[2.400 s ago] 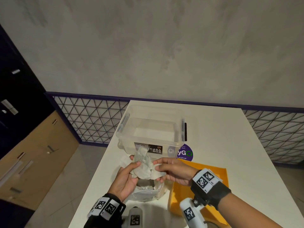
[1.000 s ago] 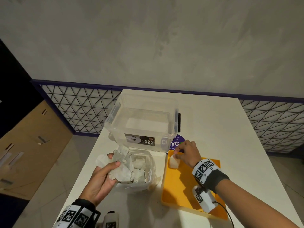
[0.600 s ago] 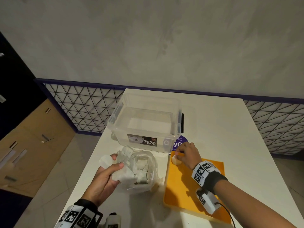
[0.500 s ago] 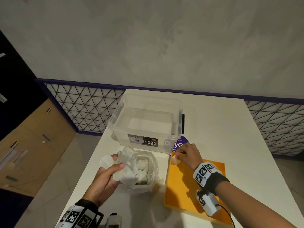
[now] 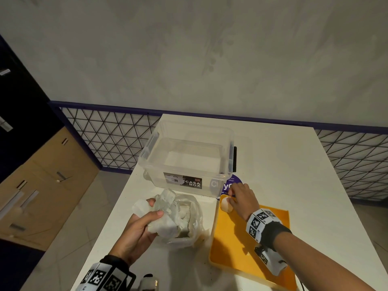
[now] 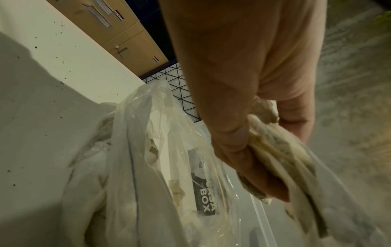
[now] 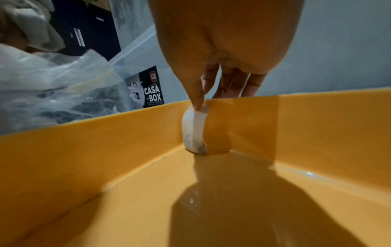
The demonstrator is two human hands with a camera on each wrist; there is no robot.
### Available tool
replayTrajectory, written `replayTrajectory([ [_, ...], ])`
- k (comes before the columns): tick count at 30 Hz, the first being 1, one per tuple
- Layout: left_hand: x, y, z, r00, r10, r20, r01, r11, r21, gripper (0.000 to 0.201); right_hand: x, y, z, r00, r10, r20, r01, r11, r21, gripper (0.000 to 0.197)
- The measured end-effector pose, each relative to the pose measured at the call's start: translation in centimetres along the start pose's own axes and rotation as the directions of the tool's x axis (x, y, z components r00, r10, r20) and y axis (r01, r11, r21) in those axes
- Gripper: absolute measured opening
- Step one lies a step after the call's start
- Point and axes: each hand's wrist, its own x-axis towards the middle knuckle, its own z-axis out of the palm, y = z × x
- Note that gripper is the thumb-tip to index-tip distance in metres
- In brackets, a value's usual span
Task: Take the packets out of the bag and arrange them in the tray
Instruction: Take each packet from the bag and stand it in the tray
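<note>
A clear plastic bag [image 5: 189, 219] [image 6: 152, 167] holding several white packets sits on the white table, left of an orange tray [image 5: 237, 248] [image 7: 105, 150]. My left hand [image 5: 140, 229] [image 6: 243, 133] grips a bunch of white packets [image 5: 161, 215] at the bag's mouth. My right hand [image 5: 239, 200] [image 7: 201, 100] pinches the top of one small white packet [image 5: 226, 204] [image 7: 194, 130], which stands on its lower end in the tray's far left corner.
A clear lidless storage box [image 5: 189, 160] labelled CASA BOX stands just behind the bag and tray. A purple round sticker [image 5: 231, 183] lies by the box's right corner. The table's left edge drops to the floor beside tan cabinets [image 5: 42, 185].
My right hand carried one packet from the bag across to the tray's far left corner and has held it there. The left hand kept its grip on the packets at the bag.
</note>
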Motion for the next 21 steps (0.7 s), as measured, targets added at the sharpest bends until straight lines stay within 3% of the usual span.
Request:
replayTrajectory([
  [4, 0.1, -0.1, 0.1, 0.999, 0.006, -0.034, -0.006, 1.0, -0.016, 0.027, -0.4, -0.1, -0.2, 0.999, 0.027, 0.02, -0.029, 0.992, 0.122, 0.031],
  [8, 0.0, -0.2, 0.1, 1.0, 0.0, -0.013, 0.0, 1.0, 0.0, 0.024, -0.1, 0.0, 0.3, 0.988, 0.007, 0.153, 0.001, 0.999, -0.051, 0.062],
  [13, -0.2, -0.1, 0.0, 1.0, 0.003, -0.013, -0.004, 1.0, -0.008, 0.022, 0.1, -0.2, 0.5, 0.995, -0.013, 0.1, 0.023, 0.995, -0.097, 0.056],
  [18, -0.1, -0.2, -0.3, 1.0, 0.005, -0.028, -0.006, 1.0, -0.015, 0.022, -1.1, -0.5, -0.2, 0.99, -0.137, 0.006, 0.134, 0.956, -0.261, 0.055],
  [21, -0.1, -0.2, -0.1, 1.0, 0.004, -0.025, -0.004, 1.0, 0.0, 0.021, -2.0, -0.4, 0.1, 0.977, -0.174, 0.12, 0.201, 0.941, -0.273, 0.05],
])
